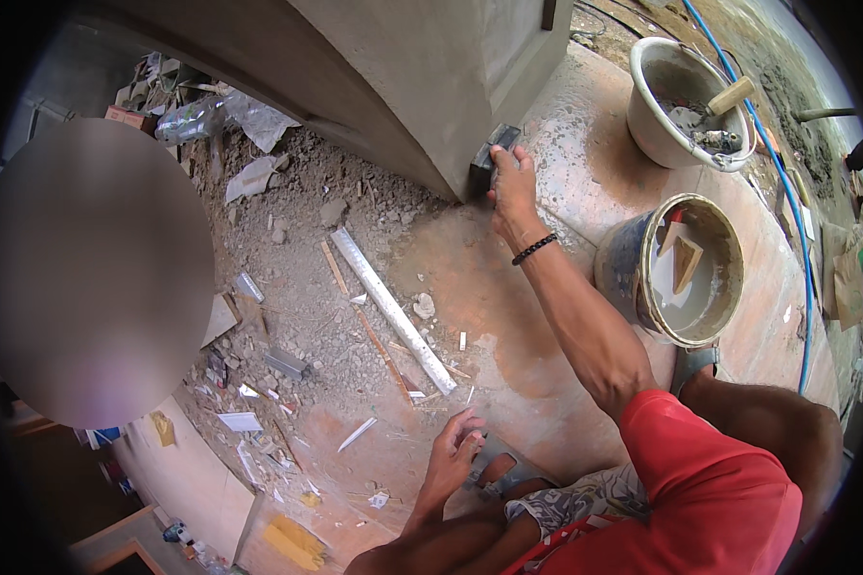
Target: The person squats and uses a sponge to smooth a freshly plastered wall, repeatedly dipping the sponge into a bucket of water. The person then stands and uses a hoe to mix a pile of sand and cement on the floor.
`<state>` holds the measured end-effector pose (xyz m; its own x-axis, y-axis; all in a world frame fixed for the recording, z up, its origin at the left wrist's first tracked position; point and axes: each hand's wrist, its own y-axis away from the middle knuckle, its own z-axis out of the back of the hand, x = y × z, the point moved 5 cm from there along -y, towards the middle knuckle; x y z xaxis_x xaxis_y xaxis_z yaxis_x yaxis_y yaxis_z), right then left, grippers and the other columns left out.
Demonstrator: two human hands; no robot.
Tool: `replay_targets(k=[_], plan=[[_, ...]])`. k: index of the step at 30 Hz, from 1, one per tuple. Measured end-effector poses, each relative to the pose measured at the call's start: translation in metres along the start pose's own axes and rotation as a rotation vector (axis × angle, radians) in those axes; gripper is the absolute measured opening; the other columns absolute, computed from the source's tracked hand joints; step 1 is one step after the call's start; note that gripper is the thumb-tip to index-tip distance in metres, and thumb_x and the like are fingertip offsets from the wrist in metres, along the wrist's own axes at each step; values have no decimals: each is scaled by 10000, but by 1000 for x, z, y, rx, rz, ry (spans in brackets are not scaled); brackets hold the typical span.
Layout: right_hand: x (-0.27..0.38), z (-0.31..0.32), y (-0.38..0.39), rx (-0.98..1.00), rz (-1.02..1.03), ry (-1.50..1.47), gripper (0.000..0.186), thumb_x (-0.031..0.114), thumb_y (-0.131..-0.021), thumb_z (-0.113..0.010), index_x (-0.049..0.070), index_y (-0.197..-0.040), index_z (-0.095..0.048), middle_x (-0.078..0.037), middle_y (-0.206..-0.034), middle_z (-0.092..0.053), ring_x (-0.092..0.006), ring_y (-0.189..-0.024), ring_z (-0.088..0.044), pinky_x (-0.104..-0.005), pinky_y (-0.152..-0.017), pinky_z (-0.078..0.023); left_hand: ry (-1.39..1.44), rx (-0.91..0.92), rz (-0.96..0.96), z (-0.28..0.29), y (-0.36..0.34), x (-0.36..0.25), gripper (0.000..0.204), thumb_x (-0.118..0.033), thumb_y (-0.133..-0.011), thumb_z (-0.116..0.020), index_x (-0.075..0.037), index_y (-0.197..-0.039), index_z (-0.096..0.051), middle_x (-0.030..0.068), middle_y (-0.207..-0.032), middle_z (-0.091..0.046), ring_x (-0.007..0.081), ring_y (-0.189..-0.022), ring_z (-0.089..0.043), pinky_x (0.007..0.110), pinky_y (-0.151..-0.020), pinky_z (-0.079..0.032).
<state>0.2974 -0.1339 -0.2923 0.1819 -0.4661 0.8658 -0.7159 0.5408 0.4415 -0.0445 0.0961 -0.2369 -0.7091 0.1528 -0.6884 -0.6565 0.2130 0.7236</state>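
Hands: two, both of one person in a red sleeve (pixel 700 470).
Right hand (pixel 513 187): grasping one dark block (pixel 483 169), with fingers bent around its upper side.
Dark block: one piece, placed against the lower corner of the grey column (pixel 431 105), close above the floor (pixel 547 369).
Left hand (pixel 454 452): released, the fingers loosely bent; it is above the floor, near one sandalled foot (pixel 497 470), and I see nothing in it.
Bracelet (pixel 534 249): one, of black beads, around the right wrist.
Buckets: two, both to the right of the column. The white bucket (pixel 642 125) contains grey material and one wooden handle (pixel 732 96). The stained bucket (pixel 626 264) contains cloudy liquid and wood (pixel 686 261); whether this is one piece or two, I cannot tell.
Hose (pixel 759 125): one, blue, passing beside both buckets.
White bar (pixel 393 311): one, lying on the floor among rubble.
Thin wooden strips (pixel 384 355): at least two, near the bar.
Plastic bottle (pixel 187 123): one, clear, upper left.
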Motion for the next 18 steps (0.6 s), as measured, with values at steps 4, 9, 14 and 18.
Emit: replay_targets(k=[4,9,14,18], plan=[[60,-29,55,82,21,-208,764,282,-900,-653,-86,-1452,-272,-242,-1373,-428,-256,-1231,-476,-345,-1025,-400,-9,4,18,-4,3,2,468,-120,-996,-543,-11,-1431,-409,123,-1251,-592,133,-926,-602,250,-795,-501],[212,-47,146,355,676,-235,587,329,-933,-676,48,-1386,-431,-46,-1085,-619,-126,-955,-601,-307,-832,-461,-39,70,11,-11,-6,-4,470,-103,-993,-539,-9,-1434,-404,134,-1267,-587,143,-948,-607,259,-805,-505],[232,-6,103,250,680,-352,540,303,-929,-676,43,-1357,-474,-27,-1034,-653,-119,-919,-603,-310,-820,-458,-61,69,-81,-4,-13,-20,464,-84,-989,-534,-8,-1429,-410,139,-1271,-585,153,-953,-614,275,-829,-511],[123,15,64,102,210,-237,633,285,-895,-708,26,-1405,-438,18,-941,-634,-36,-720,-539,-179,-611,-429,-17,1,-26,-3,-7,-25,469,-91,-984,-548,-11,-1427,-415,138,-1269,-585,152,-957,-612,277,-832,-512]])
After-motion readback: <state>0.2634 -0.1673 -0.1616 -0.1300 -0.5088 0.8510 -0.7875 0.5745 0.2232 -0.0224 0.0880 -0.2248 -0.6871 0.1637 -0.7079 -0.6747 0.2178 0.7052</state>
